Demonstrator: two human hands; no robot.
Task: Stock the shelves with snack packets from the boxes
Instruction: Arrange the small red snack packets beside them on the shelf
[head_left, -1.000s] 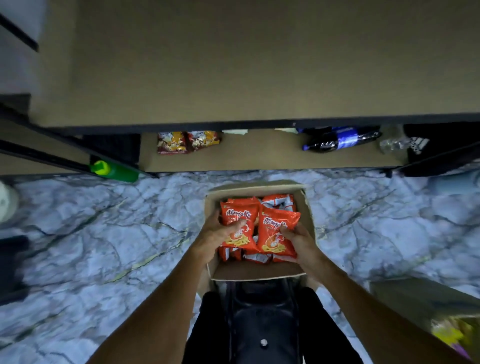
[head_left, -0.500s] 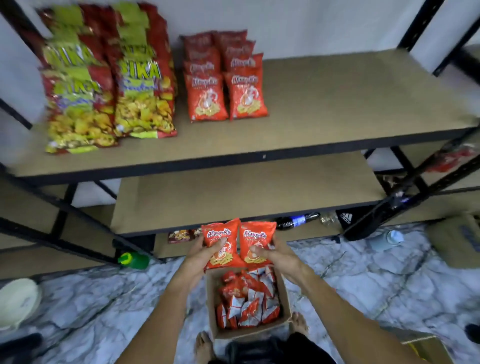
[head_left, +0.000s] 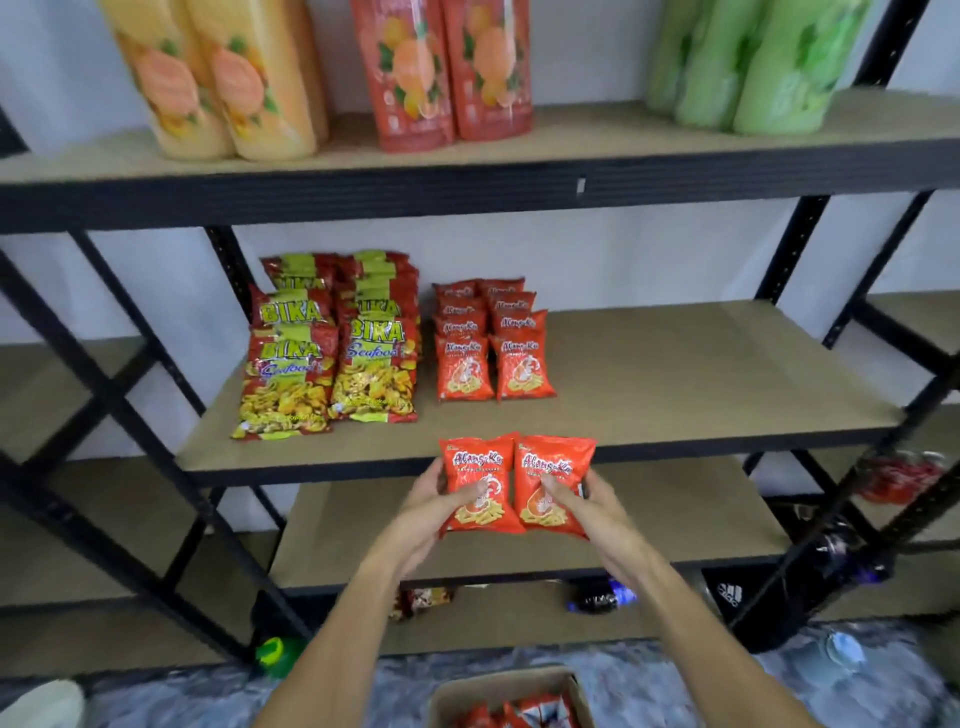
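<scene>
Both hands are raised just before the front edge of the matt, grainy chipboard middle shelf (head_left: 675, 379). The left hand (head_left: 428, 514) has its grip closed round the glossy, puffy orange-red left packet (head_left: 478, 480), thumb across its face. The right hand (head_left: 595, 512) grasps the right packet (head_left: 553, 475) likewise, and the two packets touch side by side. Towards the shelf's back edge, matching packets (head_left: 491, 358) lie in two overlapping rows beside bigger red-and-yellow crisp bags (head_left: 332, 364). A brown cardboard box (head_left: 511, 683) stands on the floor below.

held packets (head_left: 478, 460): orange-red | BIKA bags (head_left: 374, 364): red, lime | floor (head_left: 405, 686): grey, seemingly marbled | shelf frame (head_left: 467, 202): black
</scene>
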